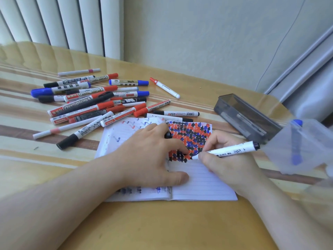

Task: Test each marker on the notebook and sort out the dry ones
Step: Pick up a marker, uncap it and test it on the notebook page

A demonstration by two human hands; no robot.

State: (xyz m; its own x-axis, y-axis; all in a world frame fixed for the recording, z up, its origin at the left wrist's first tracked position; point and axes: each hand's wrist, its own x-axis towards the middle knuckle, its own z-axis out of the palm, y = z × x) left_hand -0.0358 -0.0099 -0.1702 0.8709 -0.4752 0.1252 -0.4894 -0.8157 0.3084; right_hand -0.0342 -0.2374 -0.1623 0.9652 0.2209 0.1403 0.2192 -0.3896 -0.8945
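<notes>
Markers (93, 103) lie in a loose pile on the table (162, 228), just beyond the notebook's far left corner, with red, blue and black caps pointing every way. One red-capped marker (164, 87) lies apart, to the right of the pile. A thin white pen (79, 72) lies at the far edge of the pile.

The notebook (201, 184) lies open and flat on the table, near the front edge. Its right page carries a dense patch of red, blue and black scribbles (191, 136) over the upper half; the lined lower half is bare. The left page shows a few wavy test strokes.

The right hand (228, 159) grips a white marker (227, 150) between thumb and fingers, tip down on the right page at the lower edge of the scribbles. The marker's black end points up and to the right.

The left hand (153, 156) rests on the notebook with fingers spread, pressing the pages flat. A small black object (168, 135), possibly a cap, shows just beyond its fingers; whether the hand holds it I cannot tell.

A dark grey tray (246, 117) sits on the table to the right of the notebook, and something pale lies in it. Nearer the right edge stands a clear box (306, 141), blurred, with a blue marker (297, 143) upright inside.

A wall and vertical blinds (59, 24) stand behind the table.
</notes>
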